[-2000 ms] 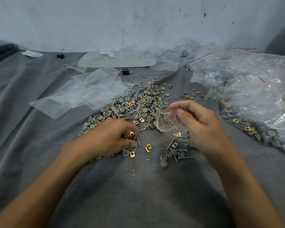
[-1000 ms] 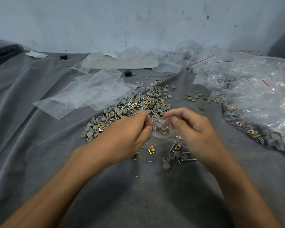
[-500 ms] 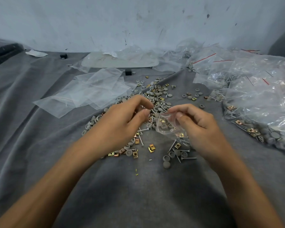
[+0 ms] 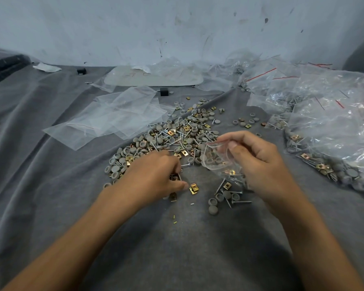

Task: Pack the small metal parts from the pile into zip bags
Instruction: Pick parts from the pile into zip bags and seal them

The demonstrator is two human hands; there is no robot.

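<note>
Hundreds of small metal parts [image 4: 177, 139] lie heaped mid-desk on the grey cloth [image 4: 51, 185]. The right hand [image 4: 259, 162] pinches a little zip bag [image 4: 216, 158] by its mouth, just right of them. The left hand [image 4: 153, 177] curls its fingers down over gold clips [image 4: 192, 189] at the near edge, but I cannot tell whether it holds any. Likely trouble: the slack bag mouth sags shut, so dropped pieces miss and scatter.

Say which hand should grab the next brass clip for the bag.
Left, likely. The left hand is down at the pile, its thumb beside a loose brass clip. The right hand pinches the small zip bag by its mouth, so it is occupied.
</note>
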